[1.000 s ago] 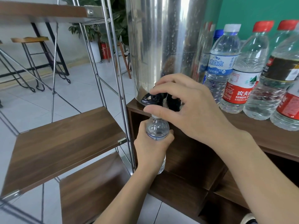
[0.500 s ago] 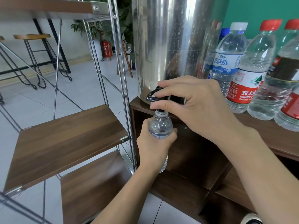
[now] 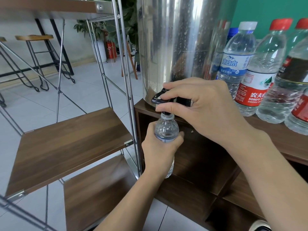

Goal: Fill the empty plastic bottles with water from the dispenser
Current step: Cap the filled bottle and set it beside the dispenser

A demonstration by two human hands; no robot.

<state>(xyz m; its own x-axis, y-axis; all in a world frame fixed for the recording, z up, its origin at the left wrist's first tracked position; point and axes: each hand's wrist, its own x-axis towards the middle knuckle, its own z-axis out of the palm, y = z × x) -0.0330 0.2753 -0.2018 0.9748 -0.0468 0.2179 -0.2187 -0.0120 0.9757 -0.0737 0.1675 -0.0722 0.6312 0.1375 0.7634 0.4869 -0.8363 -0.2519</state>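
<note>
— Status at the dispenser (image 3: 175, 44)?
— Filling step. My left hand (image 3: 160, 152) wraps the bottle (image 3: 166, 129), mouth directly under the tap (image 3: 162, 97); right hand (image 3: 205, 109) pinches the lever.
— Next?
— Watch the level, release before overflow, I judge.

To our left we see a metal-framed rack with wooden shelves (image 3: 70, 140). Beyond it, on the tiled floor (image 3: 93, 90), stand a bar stool (image 3: 35, 39), a potted plant (image 3: 98, 30) and a red extinguisher (image 3: 111, 49).
</note>
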